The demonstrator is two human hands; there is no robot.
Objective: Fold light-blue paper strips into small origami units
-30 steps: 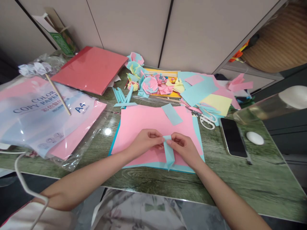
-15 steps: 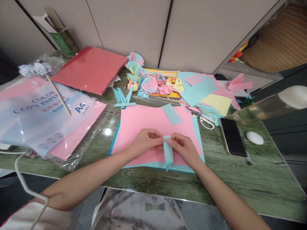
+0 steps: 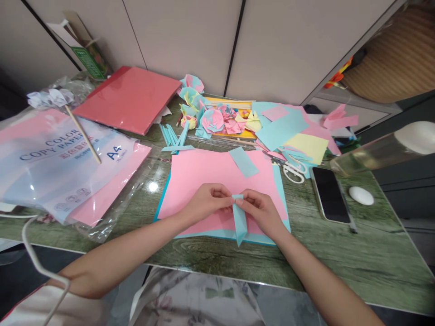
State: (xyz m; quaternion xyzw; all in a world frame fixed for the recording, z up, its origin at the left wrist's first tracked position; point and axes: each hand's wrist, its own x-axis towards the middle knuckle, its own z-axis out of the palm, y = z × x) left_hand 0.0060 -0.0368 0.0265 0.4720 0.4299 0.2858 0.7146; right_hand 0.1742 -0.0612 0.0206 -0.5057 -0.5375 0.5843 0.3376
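A folded light-blue paper strip [image 3: 239,224] hangs between my hands, its pointed lower end toward me. My left hand [image 3: 215,199] pinches its upper left edge. On the other side, my right hand [image 3: 257,206] pinches the upper right edge with thumb and fingers. Both hands are over a large pink sheet [image 3: 200,167] that lies on light-blue paper. A loose light-blue rectangle [image 3: 244,162] rests on the pink sheet, beyond the hands.
Folded blue strips [image 3: 175,138], crumpled paper flowers [image 3: 213,120] and white-handled scissors [image 3: 294,173] lie beyond the sheet. At the right are a phone [image 3: 330,194], a white oval object [image 3: 361,195] and a bottle [image 3: 370,154]. A copy-paper pack [image 3: 68,158] lies left.
The strip and the fingertips holding it have shifted slightly toward me and to the right. The strip looks narrower at its top.
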